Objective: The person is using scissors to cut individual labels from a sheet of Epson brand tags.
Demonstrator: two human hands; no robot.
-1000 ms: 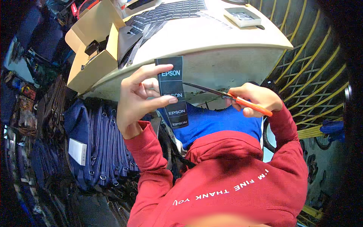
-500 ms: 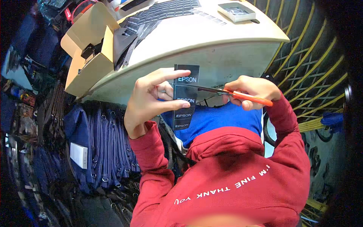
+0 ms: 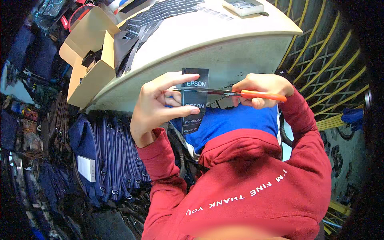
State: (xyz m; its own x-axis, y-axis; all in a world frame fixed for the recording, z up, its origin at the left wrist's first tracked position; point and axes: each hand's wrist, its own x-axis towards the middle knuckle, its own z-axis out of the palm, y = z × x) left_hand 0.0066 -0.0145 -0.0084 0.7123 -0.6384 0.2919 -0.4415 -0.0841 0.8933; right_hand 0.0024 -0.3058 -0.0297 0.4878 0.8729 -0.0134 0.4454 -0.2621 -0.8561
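Observation:
My left hand [image 3: 154, 102] pinches a strip of black labels [image 3: 195, 98] by its side, forefinger near the top and thumb lower down. White lettering repeats along the strip, which hangs upright above my lap. In my right hand [image 3: 262, 90] are orange-handled scissors [image 3: 262, 95]. Their blades lie across the strip between the top label and the one below it, with the tips reaching past its left edge. The blades look nearly closed. Whether the strip is cut through there, I cannot tell.
Ahead stands a white table [image 3: 176, 44] with a curved edge. Sheets of black labels [image 3: 168, 16] and a small open box [image 3: 244, 6] lie on it. An open cardboard box [image 3: 90, 60] is at its left. Navy straps with metal rings [image 3: 116, 156] hang at left, near a white box [image 3: 86, 168].
The scissor blades have closed further across the strip, and their tips now show past its left edge. My right hand has shifted slightly left. The view has tilted a little.

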